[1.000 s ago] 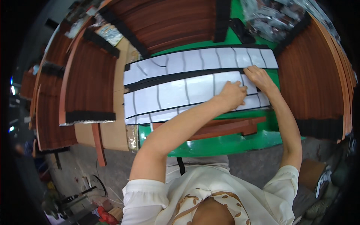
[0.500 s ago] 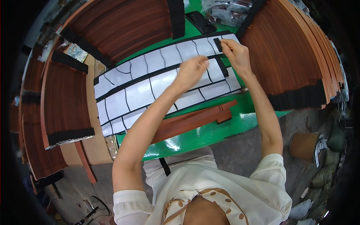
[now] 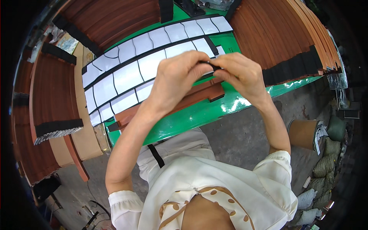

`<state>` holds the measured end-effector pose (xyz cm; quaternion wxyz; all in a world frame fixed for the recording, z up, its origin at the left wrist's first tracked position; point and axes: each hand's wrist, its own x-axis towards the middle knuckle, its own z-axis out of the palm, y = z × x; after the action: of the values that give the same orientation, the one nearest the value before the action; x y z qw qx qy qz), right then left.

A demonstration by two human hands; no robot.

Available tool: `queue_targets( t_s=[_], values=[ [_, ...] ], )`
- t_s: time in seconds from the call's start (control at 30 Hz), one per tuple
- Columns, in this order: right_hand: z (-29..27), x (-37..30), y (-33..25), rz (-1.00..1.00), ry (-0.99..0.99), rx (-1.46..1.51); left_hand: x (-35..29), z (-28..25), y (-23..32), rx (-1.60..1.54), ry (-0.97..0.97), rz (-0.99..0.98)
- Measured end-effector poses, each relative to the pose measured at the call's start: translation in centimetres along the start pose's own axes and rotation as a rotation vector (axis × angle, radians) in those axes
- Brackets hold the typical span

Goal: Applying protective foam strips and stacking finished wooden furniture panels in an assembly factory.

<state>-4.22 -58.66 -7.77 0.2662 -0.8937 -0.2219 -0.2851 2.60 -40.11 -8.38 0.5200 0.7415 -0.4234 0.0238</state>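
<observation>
Over the table's near part my left hand (image 3: 178,76) and my right hand (image 3: 243,74) meet, fingertips almost touching. Between them they pinch a small black strip (image 3: 211,66), mostly hidden by the fingers. Sheets of white backing paper (image 3: 145,68), crossed by thin black lines and edged with black bands, lie behind and left of my hands. Below my hands rest reddish-brown wooden slats (image 3: 205,93), partly covered by my left forearm; one has a stepped end.
Stacks of brown slats with black-wrapped ends stand at the right (image 3: 276,34), back (image 3: 115,19) and left (image 3: 55,92) of the green tabletop (image 3: 180,124). A black phone (image 3: 189,7) lies at the back. On the floor at right are a brown bin (image 3: 303,133) and several sacks (image 3: 326,165).
My right hand has lifted the small black strip off the white sheet and brought it nearer to me. My left hand has come to meet it. The view has shifted slightly.
</observation>
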Motion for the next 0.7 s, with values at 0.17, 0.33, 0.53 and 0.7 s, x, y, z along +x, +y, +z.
queue_targets(
  t_s=[0.17,0.33,0.53,0.7],
  values=[
    [-1.3,-2.7,-0.6,0.081,-0.112,-0.036,-2.6,2.0,0.5,0.164,-0.042,-0.075],
    [-1.8,-5.2,2.6,0.176,-0.189,-0.045,-4.2,4.8,-2.7,0.417,0.019,-0.069],
    [-0.2,-5.9,4.3,0.18,-0.224,-0.037,-3.8,8.1,-3.1,0.455,-0.001,-0.188],
    [0.1,-5.9,4.8,0.198,-0.247,-0.019,-3.4,8.6,-3.2,0.424,-0.009,-0.25]
  ],
)
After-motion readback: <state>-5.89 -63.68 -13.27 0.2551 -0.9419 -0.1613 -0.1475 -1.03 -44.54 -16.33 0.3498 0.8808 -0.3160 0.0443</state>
